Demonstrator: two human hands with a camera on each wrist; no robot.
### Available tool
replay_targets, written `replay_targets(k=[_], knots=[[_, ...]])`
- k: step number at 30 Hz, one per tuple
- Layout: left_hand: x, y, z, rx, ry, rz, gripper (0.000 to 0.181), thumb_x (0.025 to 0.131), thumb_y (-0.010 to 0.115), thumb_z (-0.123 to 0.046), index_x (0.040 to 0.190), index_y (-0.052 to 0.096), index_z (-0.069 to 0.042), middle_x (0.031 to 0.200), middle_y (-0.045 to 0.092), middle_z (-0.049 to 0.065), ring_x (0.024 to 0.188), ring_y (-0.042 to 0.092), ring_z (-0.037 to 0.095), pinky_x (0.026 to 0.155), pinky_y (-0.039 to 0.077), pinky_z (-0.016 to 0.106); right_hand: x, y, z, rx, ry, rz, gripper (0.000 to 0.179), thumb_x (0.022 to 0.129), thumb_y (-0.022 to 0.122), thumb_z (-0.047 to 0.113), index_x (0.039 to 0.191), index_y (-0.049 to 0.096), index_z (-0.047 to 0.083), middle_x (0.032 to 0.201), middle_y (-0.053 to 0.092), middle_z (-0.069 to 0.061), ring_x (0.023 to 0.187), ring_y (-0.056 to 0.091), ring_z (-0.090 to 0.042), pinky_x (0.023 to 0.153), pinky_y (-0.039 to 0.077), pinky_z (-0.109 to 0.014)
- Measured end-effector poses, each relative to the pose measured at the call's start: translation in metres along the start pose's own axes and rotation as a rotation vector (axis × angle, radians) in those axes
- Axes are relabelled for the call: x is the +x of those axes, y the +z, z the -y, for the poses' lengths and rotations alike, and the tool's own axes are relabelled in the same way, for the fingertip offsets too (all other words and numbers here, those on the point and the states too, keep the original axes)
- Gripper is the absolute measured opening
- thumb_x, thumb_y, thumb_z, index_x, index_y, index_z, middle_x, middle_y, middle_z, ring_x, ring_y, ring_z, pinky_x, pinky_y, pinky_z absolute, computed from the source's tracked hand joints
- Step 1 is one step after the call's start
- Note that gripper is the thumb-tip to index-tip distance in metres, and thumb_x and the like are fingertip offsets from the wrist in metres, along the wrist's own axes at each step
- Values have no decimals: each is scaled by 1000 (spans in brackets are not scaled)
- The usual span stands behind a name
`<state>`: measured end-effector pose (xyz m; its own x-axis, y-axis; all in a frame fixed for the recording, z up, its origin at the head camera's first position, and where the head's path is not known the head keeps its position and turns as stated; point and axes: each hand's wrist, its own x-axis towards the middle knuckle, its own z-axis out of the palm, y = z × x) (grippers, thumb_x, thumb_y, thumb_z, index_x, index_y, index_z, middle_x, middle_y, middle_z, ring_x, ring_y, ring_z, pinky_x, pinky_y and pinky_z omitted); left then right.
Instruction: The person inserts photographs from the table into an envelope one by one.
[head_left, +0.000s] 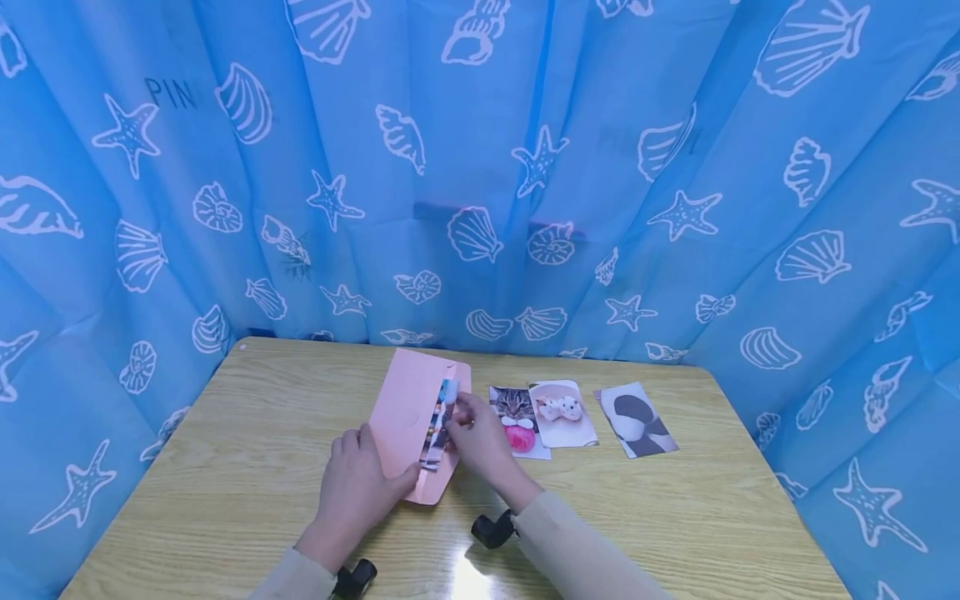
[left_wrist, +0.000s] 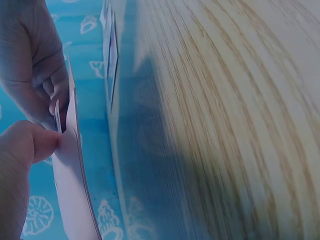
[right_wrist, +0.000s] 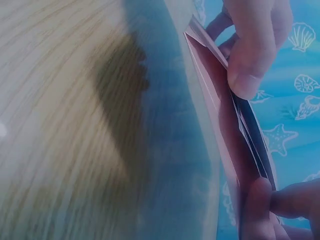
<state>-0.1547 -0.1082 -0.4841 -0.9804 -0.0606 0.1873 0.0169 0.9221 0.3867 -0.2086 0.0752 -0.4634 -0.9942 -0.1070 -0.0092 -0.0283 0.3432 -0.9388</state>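
One blue curtain (head_left: 442, 175) backs wooden tabletop (head_left: 232, 450); left grip (head_left: 356, 482) holds envelope (head_left: 403, 398), right grip (head_left: 483, 437) photos (head_left: 437, 429).

Wood-grain tbl (head_left: 262, 467), cat photo (head_left: 515, 406), pale pic (head_left: 564, 414) overlapping it, grey pic (head_left: 637, 421) nearby

The letters PIN (head_left: 171, 93) stood on the blue curtain (head_left: 480, 187) at ten o'clock in the head view; fainter lettering (head_left: 617, 138) toward two o'clock was unreadable.
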Motion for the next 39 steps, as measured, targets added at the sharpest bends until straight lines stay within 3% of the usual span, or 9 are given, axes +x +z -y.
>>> replay_targets(k=[5,12,21,24,29,34,39], knots=[[0,1,0,-15,17,-23,102,71,68,-65,126,45,17,114,50,30,104,47,41,83,44,50,0,5,-1,-6,-7,-17,53,88,63,0,138,48,1,86,64,-7,62,64,-18,55,54,-30],[-1,2,-1,-17,25,-39,102,69,69,-65,126,45,16,111,50,29,102,47,40,80,45,50,2,10,-2,89,4,-37,33,88,62,-3,120,55,-1,86,66,-9,63,66,-20,59,55,-31],[0,0,-2,-13,19,-33,101,70,69,-65,125,45,17,112,50,29,103,47,40,81,45,49,-2,12,-1,209,16,23,31,94,55,0,124,57,-6,90,66,-15,70,67,-23,62,56,-35],[0,0,-1,-9,16,-30,102,71,68,-65,126,44,17,113,50,30,104,47,40,81,45,50,-3,11,0,154,2,29,29,95,56,4,122,60,-3,92,66,-13,74,67,-23,64,56,-34],[1,1,1,-6,11,-25,102,71,69,-64,127,44,17,114,49,30,104,47,40,81,45,50,-3,4,1,-46,-68,-11,26,95,59,12,118,64,1,92,65,-6,77,62,-15,66,53,-27],[2,-1,2,6,2,-10,102,71,69,-64,128,43,17,114,49,30,104,47,40,82,45,50,-3,-12,1,-58,-102,-51,31,93,63,18,119,64,2,95,65,-5,76,62,-15,64,53,-28],[2,-2,3,7,-7,6,102,72,69,-63,129,43,18,114,49,30,103,47,40,82,45,50,-6,-41,-1,-101,-121,-102,38,90,67,30,121,64,9,98,67,-2,82,63,-18,69,52,-32]])
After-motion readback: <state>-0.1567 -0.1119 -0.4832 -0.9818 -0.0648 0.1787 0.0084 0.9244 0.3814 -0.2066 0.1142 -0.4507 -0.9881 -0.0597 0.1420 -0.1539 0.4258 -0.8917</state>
